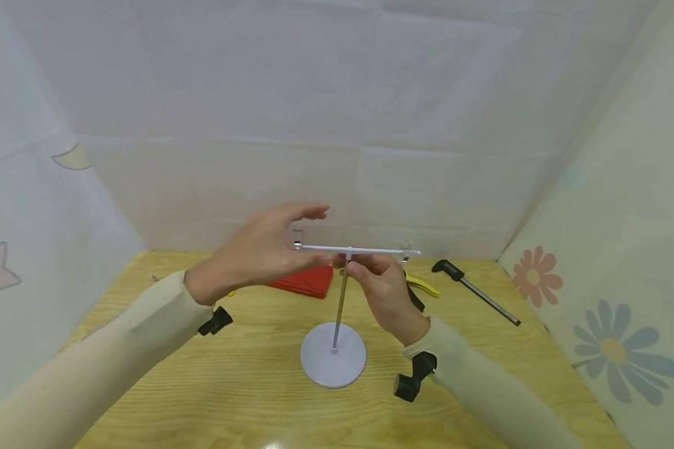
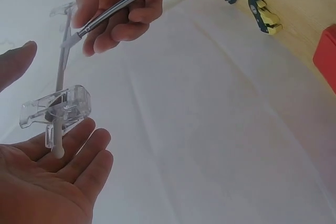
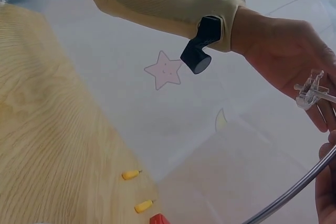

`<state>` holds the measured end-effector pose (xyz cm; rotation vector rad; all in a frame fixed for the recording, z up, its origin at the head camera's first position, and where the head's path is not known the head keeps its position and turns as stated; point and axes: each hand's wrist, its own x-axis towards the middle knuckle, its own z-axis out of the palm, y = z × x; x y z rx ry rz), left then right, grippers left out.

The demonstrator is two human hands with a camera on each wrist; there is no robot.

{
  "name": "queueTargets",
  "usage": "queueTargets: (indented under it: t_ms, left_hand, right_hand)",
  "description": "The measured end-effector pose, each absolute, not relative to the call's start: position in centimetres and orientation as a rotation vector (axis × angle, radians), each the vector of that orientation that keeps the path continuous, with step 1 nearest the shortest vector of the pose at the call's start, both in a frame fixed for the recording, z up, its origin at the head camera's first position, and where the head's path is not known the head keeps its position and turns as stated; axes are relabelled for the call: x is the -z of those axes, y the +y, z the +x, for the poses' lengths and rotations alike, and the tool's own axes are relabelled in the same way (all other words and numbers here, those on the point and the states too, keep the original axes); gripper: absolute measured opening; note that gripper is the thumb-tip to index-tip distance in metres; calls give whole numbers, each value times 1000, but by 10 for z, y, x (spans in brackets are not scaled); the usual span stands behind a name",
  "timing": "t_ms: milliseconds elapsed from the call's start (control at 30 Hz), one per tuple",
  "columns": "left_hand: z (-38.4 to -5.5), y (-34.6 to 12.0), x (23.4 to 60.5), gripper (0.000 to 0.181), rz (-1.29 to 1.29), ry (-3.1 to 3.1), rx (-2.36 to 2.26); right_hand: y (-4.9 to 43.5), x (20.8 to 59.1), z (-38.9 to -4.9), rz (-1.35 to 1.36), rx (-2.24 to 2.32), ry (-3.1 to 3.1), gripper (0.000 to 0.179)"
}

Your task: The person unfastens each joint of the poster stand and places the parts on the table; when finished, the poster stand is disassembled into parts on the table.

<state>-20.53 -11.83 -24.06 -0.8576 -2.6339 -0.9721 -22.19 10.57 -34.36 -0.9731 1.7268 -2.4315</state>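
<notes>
A T-shaped display stand rises from a round white base [image 1: 321,368] on the table. Its thin metal pole [image 1: 341,305] meets a white crossbar [image 1: 371,251] at the top. My right hand [image 1: 386,292] pinches the pole just under the joint, as the left wrist view also shows. Around the crossbar's left end, my left hand [image 1: 258,249] has its thumb and fingers spread apart. A clear plastic clip [image 2: 79,100] on that end sits over the left palm and fingers. Another clear clip [image 1: 406,247] hangs near the right end.
Behind the stand lie a red case [image 1: 311,282] and a yellow-handled tool [image 1: 424,285], partly behind my right hand. A black caliper [image 1: 477,289] lies to the right. Two small yellow-handled tools [image 3: 131,174] are near the table's edge. Printed cloth walls [image 1: 584,299] surround the table.
</notes>
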Motion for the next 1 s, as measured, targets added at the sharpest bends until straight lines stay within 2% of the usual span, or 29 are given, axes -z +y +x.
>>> queueTargets:
  t_ms: [167, 433, 767, 1000]
  left_hand:
    - [-205, -107, 235, 70, -899, -2645, 881]
    - [-204, -94, 227, 45, -944, -2609, 695]
    - [-205, -82, 229, 21, -996, -2556, 638]
    - [-206, -81, 231, 6, -995, -2547, 672]
  right_hand:
    - [104, 341, -220, -916, 2465, 1742, 14]
    - [101, 340, -218, -845, 2479, 1772, 15]
    - [98, 341, -218, -789, 2483, 1844, 24]
    - [100, 342, -218, -819, 2458, 1880, 10]
